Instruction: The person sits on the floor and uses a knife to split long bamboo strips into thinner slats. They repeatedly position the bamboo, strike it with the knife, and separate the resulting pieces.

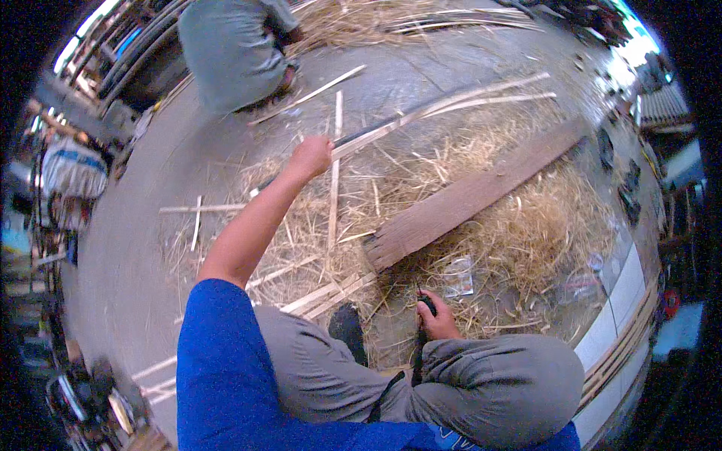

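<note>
Long, thin, pale wooden strips, dark along one edge near the hand, stretch above the floor toward the upper right, their far ends spread apart. The left grip is closed round their near part; the right grip clasps a black handle. Nearby lie a brown plank and curly straw-coloured shavings.
</note>
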Demonstrator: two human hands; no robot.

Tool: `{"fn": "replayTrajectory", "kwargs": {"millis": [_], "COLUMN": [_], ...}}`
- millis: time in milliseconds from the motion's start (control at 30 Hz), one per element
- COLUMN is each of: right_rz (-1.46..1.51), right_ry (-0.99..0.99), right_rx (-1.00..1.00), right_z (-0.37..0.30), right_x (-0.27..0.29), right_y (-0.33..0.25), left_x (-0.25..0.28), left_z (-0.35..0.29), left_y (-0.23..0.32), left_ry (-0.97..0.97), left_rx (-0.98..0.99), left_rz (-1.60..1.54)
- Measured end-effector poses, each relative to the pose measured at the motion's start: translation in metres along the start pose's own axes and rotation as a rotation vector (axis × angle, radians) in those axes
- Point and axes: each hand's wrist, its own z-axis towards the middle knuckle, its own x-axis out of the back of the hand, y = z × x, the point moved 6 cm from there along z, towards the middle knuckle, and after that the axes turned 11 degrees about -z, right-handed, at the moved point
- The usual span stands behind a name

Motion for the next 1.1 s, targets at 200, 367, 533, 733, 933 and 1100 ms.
{"fn": "replayTrajectory", "kwargs": {"millis": [200,367,533,733,933,1100], "right_rz": [0.046,-0.183,-0.316,-0.561,-0.511,-0.542], "right_ry": [0.053,0.138,0.155,0.208,0.283,0.285], "right_rx": [-0.004,-0.058,-0.069,0.154,0.184,0.178], "right_z": [0.0,0.024,0.028,0.032,0.036,0.034], "right_x": [0.016,0.062,0.097,0.114,0.107,0.109], "right_y": [-0.028,0.062,0.054,0.056,0.086,0.081], "left_x": [0.063,0.046,-0.057,-0.078,-0.081,-0.083], "left_z": [-0.084,-0.242,-0.477,-0.667,-0.71,-0.722], "left_y": [0.035,-0.002,-0.131,-0.174,-0.194,-0.199], "left_ry": [0.134,0.43,0.885,1.078,0.949,0.959], "left_rx": [-0.082,0.141,0.905,1.939,2.26,2.329], "left_rz": [-0.124,-0.437,-0.667,-0.367,-0.561,-0.519]}}
